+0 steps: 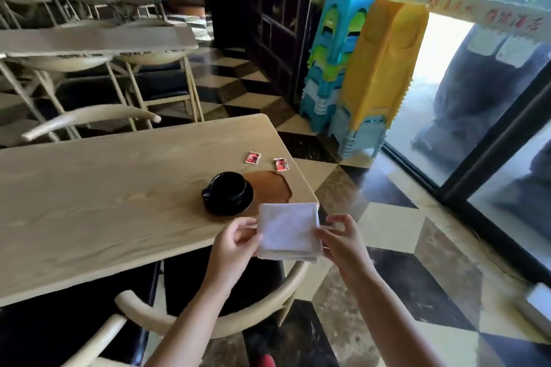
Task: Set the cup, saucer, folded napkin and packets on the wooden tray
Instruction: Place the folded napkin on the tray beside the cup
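A white folded napkin (287, 231) hangs in the air over the table's near right corner, pinched at its left edge by my left hand (235, 243) and at its right edge by my right hand (343, 240). Just beyond it a black cup (228, 186) stands on a black saucer (235, 205) on the table, overlapping the left edge of a small brown wooden tray (272, 186). Two red packets (253, 157) (281, 164) lie on the table beyond the tray.
The pale wooden table (104, 194) ends at its right edge just past the tray. A curved wooden chair back (208, 319) sits below my arms. Stacked blue and yellow plastic stools (357, 68) stand by the glass door. More tables and chairs fill the far left.
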